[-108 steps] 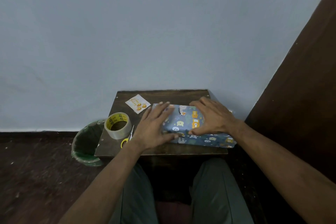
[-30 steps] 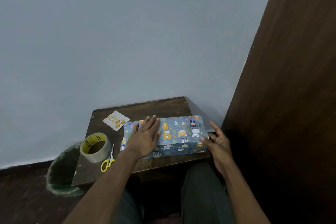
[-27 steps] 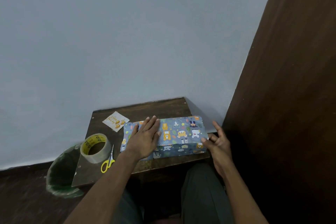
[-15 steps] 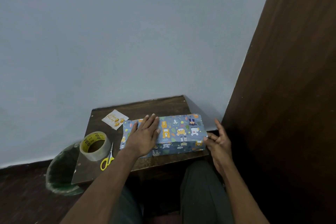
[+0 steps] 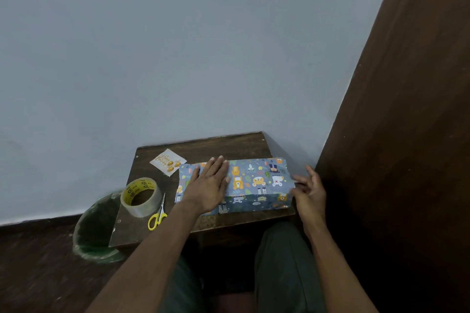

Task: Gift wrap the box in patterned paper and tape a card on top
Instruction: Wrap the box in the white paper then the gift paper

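Head cam: my left hand (image 5: 208,185) lies flat on the wrapped box (image 5: 254,180) on the bench (image 5: 203,146), right hand (image 5: 309,192) loosely spread at its end flap. If that flap springs loose untaped, the patterned paper could gape; tape roll (image 5: 141,197) sits well left.

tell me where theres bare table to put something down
Bare strips: the table behind the wrapped box, right of the card, and the near edge in front of the box. The left side is crowded by the tape roll and scissors.
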